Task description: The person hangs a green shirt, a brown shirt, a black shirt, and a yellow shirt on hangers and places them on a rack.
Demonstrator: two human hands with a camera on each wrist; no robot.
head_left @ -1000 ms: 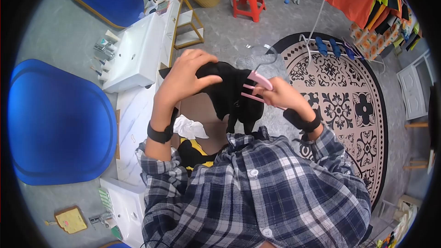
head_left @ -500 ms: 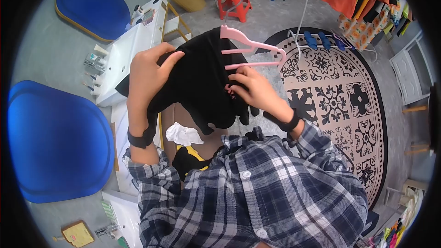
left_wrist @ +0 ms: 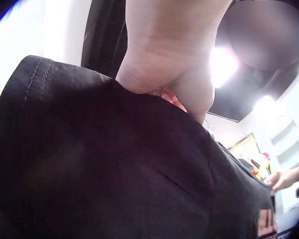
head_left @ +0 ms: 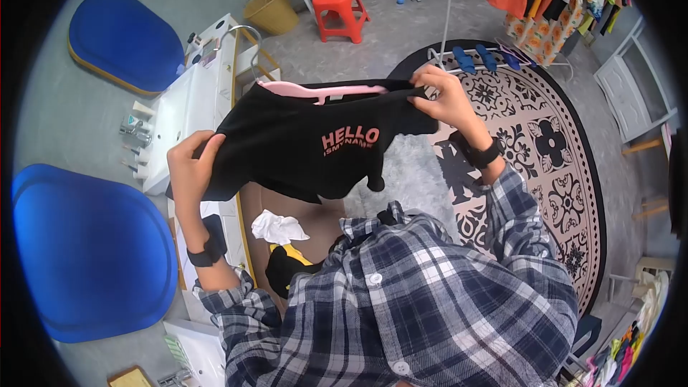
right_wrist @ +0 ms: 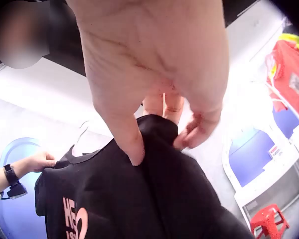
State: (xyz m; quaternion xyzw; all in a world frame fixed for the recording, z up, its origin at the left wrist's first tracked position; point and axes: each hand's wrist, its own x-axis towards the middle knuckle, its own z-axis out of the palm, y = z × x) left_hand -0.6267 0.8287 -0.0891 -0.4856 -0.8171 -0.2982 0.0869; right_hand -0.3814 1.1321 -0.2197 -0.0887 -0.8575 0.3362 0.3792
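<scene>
A black T-shirt (head_left: 287, 147) with pink "HELLO" lettering hangs spread between both hands in the head view. Inside its neckline lies a pink hanger (head_left: 308, 92), whose metal hook (head_left: 254, 46) sticks up at the left. My left hand (head_left: 192, 165) grips the shirt's left shoulder, thumb over the cloth. At the opposite shoulder, my right hand (head_left: 446, 98) pinches the fabric between thumb and fingers. The right wrist view shows the thumb (right_wrist: 132, 147) on the front of the black cloth. In the left wrist view, the shirt hides the left fingertips.
Below the shirt, a white cloth (head_left: 278, 228) and a black and yellow garment (head_left: 287, 269) lie on a brown surface (head_left: 261, 201). A white sink (head_left: 168, 115) stands left. Further off are a red stool (head_left: 340, 13), a wicker basket (head_left: 271, 11) and a clothes rack (head_left: 448, 14) with garments.
My right hand has left the hanger and now holds the shirt's shoulder. The shirt has spread wide, its lettering turned into view, and the hanger has swung left into the neckline.
</scene>
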